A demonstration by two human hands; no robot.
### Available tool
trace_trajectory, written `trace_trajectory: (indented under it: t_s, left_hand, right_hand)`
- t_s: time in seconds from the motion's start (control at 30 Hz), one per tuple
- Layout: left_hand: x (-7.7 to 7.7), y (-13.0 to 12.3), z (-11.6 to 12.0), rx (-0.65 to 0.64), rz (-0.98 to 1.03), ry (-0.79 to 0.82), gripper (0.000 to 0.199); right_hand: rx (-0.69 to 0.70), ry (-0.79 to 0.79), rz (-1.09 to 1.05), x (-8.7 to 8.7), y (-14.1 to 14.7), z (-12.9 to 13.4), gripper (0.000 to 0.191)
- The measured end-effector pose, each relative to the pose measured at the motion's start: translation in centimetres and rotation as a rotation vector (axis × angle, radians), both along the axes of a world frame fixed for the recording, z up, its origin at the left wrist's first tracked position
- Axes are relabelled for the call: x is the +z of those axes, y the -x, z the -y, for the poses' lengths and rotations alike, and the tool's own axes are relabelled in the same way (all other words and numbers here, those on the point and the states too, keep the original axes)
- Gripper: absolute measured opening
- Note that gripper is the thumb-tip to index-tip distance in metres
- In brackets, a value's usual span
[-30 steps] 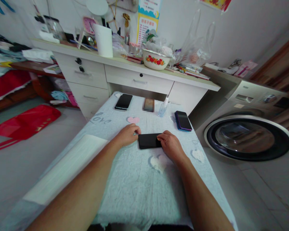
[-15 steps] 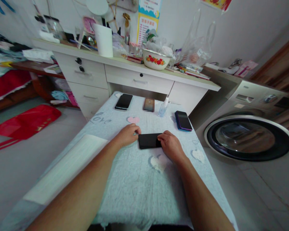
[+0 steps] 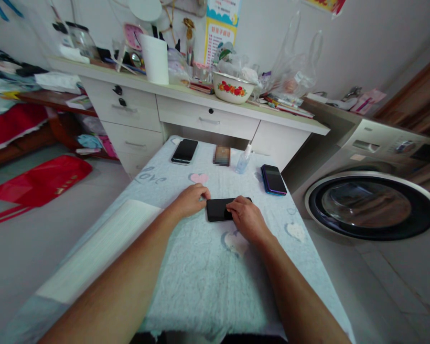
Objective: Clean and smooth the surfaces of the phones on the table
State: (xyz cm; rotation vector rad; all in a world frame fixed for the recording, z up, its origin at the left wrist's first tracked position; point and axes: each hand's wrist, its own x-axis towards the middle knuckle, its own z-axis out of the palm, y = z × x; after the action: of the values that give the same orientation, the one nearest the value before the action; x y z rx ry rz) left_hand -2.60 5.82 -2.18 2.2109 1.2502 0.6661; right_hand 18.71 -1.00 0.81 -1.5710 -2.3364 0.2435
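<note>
A black smartphone [image 3: 218, 210] lies flat, screen up, across the middle of the cloth-covered table. At its left end is my left hand [image 3: 192, 199], thumb and forefinger pinched together close to the phone's upper corner. Whatever that pinch holds, if anything, is too small to make out. My right hand [image 3: 249, 217] rests over the phone's right half with bunched fingertips on the dark screen. Its fingers are closed, and anything under them is hidden. Part of the phone's right end is covered by this hand.
Farther back lie a phone [image 3: 185, 151] at left, a blurred-out small item [image 3: 222, 155], a clear spray bottle [image 3: 242, 161] and a stack of phones [image 3: 274, 180] at right. A white sheet [image 3: 103, 248] lies along the left. A washing machine [image 3: 365, 157] stands right of the table.
My right hand has slid left across the phone's screen, from near its right end toward the middle. The left hand and the phone stay in place.
</note>
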Motion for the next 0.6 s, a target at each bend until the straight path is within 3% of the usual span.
trace_trajectory:
  t_s: [0.6]
  left_hand:
    - [0.05, -0.02, -0.04, -0.001, -0.004, -0.006, 0.017]
  right_hand:
    - [-0.031, 0.018, 0.030, 0.26, -0.52, -0.14, 0.023]
